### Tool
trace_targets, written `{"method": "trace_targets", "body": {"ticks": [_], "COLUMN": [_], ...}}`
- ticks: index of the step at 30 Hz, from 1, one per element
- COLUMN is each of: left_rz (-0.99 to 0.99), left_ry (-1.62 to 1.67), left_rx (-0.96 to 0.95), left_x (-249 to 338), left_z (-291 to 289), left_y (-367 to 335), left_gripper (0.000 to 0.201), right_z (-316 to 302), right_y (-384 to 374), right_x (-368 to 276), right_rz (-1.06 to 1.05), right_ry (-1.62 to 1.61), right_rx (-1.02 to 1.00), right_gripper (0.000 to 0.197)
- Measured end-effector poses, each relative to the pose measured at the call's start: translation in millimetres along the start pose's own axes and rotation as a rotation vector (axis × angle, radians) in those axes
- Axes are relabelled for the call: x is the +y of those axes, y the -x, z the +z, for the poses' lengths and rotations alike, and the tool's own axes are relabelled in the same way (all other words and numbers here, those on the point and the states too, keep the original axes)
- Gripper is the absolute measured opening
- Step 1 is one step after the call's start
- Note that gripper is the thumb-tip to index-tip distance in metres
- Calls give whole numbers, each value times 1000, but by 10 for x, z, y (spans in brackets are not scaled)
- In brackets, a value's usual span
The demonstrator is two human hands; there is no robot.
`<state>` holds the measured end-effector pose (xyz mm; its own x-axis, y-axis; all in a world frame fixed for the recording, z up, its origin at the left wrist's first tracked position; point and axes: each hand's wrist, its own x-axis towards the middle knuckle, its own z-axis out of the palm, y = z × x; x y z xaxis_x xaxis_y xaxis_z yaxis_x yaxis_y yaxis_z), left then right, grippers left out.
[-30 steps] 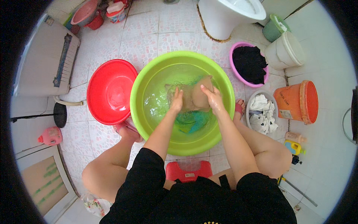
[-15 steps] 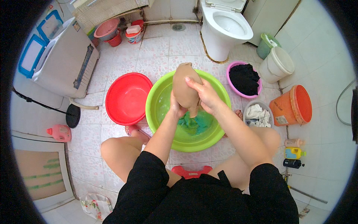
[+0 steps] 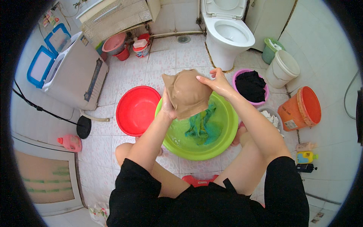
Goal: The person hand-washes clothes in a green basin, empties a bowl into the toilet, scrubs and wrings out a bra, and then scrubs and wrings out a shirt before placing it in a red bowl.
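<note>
A wet beige bra (image 3: 189, 92), folded so that one smooth rounded cup faces up, is held over the green basin (image 3: 231, 113). My left hand (image 3: 168, 105) grips its left edge; the fingers behind it are partly hidden. At the upper right edge, my right hand (image 3: 217, 84) has its thumb laid on the fabric and its other fingers spread apart from it. Below the bra, a blue-green cloth (image 3: 204, 126) lies in the water of the basin.
Left of the basin stands a red basin (image 3: 138, 109). To the right are a pink basin of black clothes (image 3: 250, 86), a grey basin of white clothes (image 3: 273, 119) and an orange bucket (image 3: 298, 109). A toilet (image 3: 228, 36) and a washing machine (image 3: 73, 72) stand farther off.
The bra has gone from a narrow, squeezed shape to a wider, flatter one. My right hand has loosened its hold and spread its fingers. The view has shifted slightly.
</note>
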<state>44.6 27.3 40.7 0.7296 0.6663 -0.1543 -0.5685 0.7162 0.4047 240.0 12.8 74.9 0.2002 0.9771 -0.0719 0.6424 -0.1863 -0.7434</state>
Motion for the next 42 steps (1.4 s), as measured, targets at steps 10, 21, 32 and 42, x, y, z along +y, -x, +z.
{"method": "trace_targets", "body": {"ticks": [10, 21, 32, 42], "left_rz": [-102, -349, -119, -15], "left_ry": [-143, -386, -80, -168], "left_rx": [7, 409, 19, 245], "left_x": [129, 222, 132, 84], "left_z": [103, -86, 37, 230], "left_y": [-311, -338, -400, -408], "left_gripper": [61, 71, 74, 40], "right_z": [21, 166, 414, 343], "right_y": [21, -118, 167, 263], "right_x": [-28, 111, -195, -317], "right_rz": [236, 21, -712, -286], "right_ry": [-1285, -1060, -347, -904], "right_rx": [-576, -49, 257, 33], "right_gripper": [56, 49, 35, 34]}}
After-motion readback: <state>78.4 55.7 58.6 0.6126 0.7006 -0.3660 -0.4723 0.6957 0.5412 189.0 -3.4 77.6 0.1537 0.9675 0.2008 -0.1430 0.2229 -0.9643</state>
